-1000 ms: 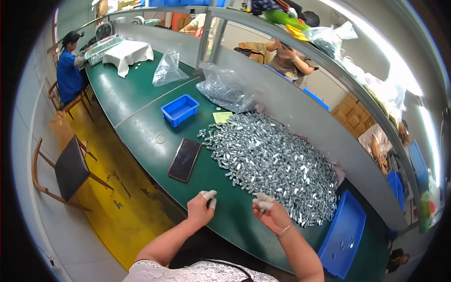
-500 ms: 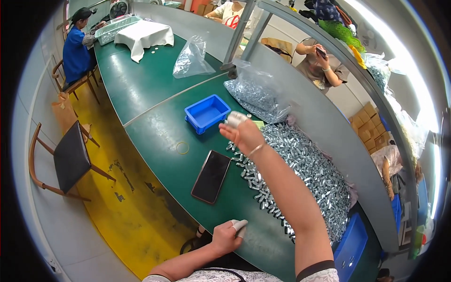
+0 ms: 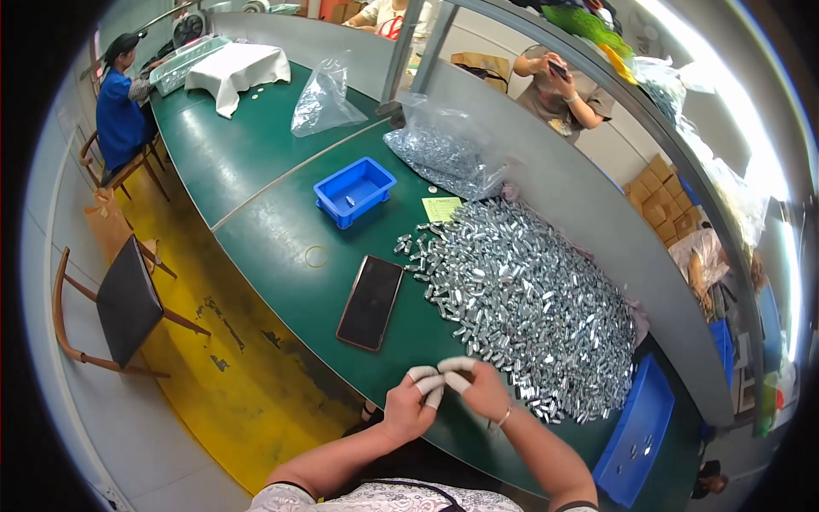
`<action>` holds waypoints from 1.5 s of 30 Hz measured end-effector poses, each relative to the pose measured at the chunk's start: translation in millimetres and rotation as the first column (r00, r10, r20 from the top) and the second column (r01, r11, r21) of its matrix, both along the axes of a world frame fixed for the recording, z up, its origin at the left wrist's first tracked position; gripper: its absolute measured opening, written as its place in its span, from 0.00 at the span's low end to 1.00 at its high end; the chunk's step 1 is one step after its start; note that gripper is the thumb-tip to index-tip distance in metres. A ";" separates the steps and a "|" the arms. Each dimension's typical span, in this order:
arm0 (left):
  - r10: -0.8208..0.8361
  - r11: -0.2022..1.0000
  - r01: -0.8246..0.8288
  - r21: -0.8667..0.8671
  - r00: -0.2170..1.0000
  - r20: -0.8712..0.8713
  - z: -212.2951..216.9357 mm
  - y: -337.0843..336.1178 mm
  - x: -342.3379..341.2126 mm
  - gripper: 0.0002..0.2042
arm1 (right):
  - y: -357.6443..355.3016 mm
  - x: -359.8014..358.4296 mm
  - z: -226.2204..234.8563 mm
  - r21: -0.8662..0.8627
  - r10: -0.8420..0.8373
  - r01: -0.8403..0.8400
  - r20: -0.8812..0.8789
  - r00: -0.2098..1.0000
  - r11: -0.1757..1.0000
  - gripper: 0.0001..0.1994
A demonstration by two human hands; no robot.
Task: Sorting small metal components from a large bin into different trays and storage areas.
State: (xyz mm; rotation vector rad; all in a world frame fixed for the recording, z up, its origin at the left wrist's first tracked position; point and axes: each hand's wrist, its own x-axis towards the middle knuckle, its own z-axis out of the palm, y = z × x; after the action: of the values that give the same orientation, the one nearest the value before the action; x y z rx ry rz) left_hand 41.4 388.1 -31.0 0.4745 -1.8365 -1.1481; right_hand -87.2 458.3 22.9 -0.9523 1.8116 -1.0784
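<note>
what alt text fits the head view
Two hands, left hand and right hand, meet fingertip to fingertip over a green table, beside a big pile of small silver metal parts, a dark phone and a blue tray.

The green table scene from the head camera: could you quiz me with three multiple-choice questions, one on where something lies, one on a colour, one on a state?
1. Where does the dark phone lie?
A. left of the pile of small silver metal parts
B. inside the bin
C. on the chair

2. What colour is the small open bin on the green table?
A. red
B. blue
C. white

3. How are the left hand and right hand?
A. far apart
B. flat on the pile
C. together, fingertips meeting

Answers: 1 A, the phone rests beside the pile's left edge; 2 B, its walls are blue; 3 C, the capped fingertips touch at the table's near edge.
</note>
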 end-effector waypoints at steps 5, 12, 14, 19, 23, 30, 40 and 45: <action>-0.180 0.574 0.254 0.778 0.967 -0.183 16.2 4.6 -15.8 0.08 | 51.7 36.4 9.7 -0.144 -0.180 0.166 -0.094 0.979 0.976 0.19; -0.482 0.103 0.197 0.975 0.867 -0.124 58.7 30.9 -35.6 0.21 | 79.4 34.5 16.8 -0.197 -0.089 -0.059 -0.663 0.743 0.979 0.26; -0.556 0.059 0.205 0.977 0.819 -0.139 50.1 34.9 -38.1 0.23 | 92.0 32.4 14.9 -0.204 -0.115 -0.013 -0.602 0.790 0.979 0.25; -0.559 -0.215 0.213 0.953 0.773 -0.298 52.8 61.4 -40.6 0.21 | 127.8 31.1 28.2 0.021 -0.027 0.040 -0.439 0.898 0.999 0.23; -0.605 -0.175 0.274 0.945 0.728 -0.323 42.3 87.9 -36.6 0.19 | 156.6 30.5 4.2 -0.226 -0.376 0.305 -0.426 0.823 0.925 0.21; -0.798 -0.172 0.317 0.933 0.511 -0.321 43.9 87.8 -44.4 0.20 | 184.6 25.1 -2.0 -0.311 -0.403 0.275 -0.499 0.767 0.910 0.20; -0.801 -0.253 0.246 0.936 0.490 -0.345 1.7 108.9 -58.2 0.14 | 276.6 -75.7 -7.4 -0.046 -0.676 0.787 -0.544 0.497 0.615 0.14; -0.789 -0.249 0.233 0.940 0.514 -0.336 8.2 115.6 -55.3 0.17 | 289.7 -94.2 -45.3 -0.072 -0.568 0.723 -0.673 0.473 0.687 0.12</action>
State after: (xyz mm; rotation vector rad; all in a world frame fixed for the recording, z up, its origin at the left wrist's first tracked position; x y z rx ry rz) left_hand -14.0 503.7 -22.8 0.6324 -1.1263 -3.3723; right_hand -181.4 748.0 -22.4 -0.4824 3.0012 -0.9745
